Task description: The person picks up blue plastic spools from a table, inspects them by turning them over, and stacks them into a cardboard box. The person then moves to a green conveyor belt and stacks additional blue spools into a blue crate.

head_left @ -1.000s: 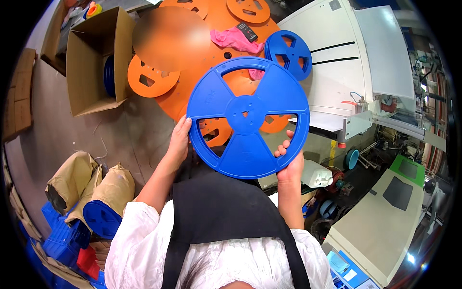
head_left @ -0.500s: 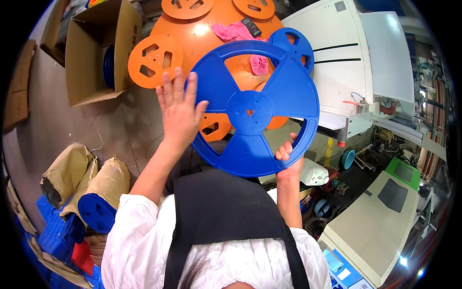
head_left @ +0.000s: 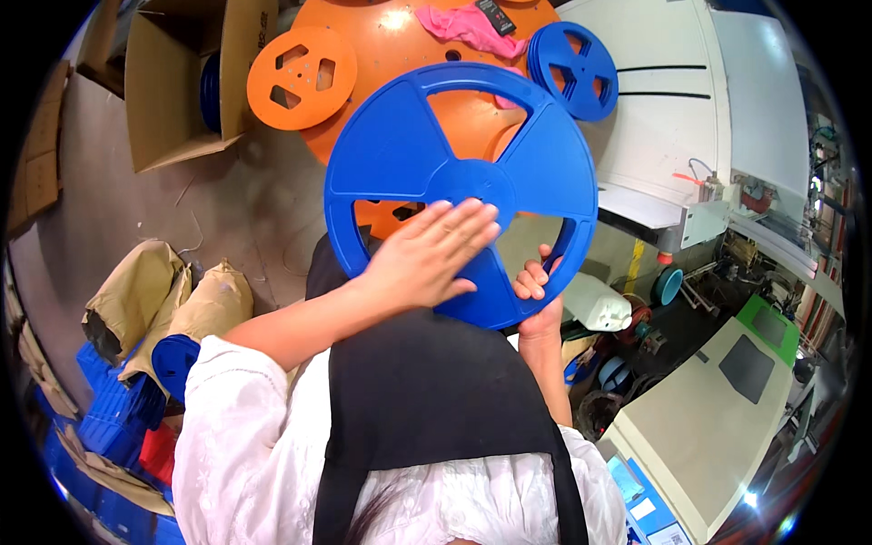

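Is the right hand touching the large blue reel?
Touching: the head view shows the right hand gripping the large blue reel by its rim, fingers curled through an opening.

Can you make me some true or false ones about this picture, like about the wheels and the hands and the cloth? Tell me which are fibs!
1. The right-hand grip holds the big blue wheel near its edge. True.
2. The open cardboard box has something blue inside. True.
3. The left-hand grip is inside that box. False: it is over the big blue wheel, with its fingers straight.
4. A pink cloth lies on the big orange surface. True.
5. The person's apron is yellow. False: it is black.
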The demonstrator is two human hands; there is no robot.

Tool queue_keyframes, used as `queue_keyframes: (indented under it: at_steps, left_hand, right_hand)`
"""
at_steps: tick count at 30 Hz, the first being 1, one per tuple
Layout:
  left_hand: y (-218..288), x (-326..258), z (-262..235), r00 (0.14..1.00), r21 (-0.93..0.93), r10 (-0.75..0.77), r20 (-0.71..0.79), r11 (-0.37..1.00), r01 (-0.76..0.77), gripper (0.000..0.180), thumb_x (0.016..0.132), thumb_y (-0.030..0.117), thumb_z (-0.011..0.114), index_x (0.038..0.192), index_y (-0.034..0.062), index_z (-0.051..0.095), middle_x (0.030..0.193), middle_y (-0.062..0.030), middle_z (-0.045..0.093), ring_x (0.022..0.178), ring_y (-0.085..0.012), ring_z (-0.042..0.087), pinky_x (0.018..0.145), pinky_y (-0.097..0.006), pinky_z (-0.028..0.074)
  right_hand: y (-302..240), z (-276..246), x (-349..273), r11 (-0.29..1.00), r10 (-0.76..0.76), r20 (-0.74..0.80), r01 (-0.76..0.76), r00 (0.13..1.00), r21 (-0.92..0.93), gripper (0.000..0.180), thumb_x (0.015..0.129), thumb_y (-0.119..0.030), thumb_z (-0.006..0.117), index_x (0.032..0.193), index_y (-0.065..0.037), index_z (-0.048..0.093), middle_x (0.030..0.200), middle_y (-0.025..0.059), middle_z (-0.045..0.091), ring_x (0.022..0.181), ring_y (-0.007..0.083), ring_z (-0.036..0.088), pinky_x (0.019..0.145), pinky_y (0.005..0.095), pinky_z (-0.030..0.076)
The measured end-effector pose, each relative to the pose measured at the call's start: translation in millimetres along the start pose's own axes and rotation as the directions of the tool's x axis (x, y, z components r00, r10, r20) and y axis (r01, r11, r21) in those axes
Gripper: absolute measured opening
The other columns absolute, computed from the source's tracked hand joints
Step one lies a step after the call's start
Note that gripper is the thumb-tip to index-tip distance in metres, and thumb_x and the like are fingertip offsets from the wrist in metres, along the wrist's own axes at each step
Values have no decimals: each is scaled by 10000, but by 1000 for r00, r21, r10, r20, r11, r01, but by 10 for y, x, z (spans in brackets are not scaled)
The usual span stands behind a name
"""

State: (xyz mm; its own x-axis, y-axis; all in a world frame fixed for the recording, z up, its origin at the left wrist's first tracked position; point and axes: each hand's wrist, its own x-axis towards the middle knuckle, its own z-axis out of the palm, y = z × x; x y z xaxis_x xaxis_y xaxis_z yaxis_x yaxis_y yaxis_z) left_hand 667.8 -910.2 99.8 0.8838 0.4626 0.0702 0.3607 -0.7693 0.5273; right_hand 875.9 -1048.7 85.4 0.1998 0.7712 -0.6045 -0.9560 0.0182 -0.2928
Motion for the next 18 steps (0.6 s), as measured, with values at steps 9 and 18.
queue_keyframes:
  at_steps: [9,18]
  left_hand:
    - [-67,-172,-185,965,-56,-263,-8,963,262,694,774,369,694,1388,178,435,1484,-134,327,1396,-318,257,1132,-486,185]
    - [-90,-214,-52,959,-73,-282,-21,957,280,618,783,377,701,1340,206,495,1489,-210,272,1397,-388,215,1116,-531,188]
  right_hand:
    - [-4,65,-3,1000,2,-91,-2,996,0,271,967,-207,435,1184,-76,532,655,15,509,508,119,479,511,293,419]
    - [-32,79,31,1000,-7,-211,0,978,-31,265,968,-198,445,1183,-66,524,665,32,520,516,126,491,508,304,444]
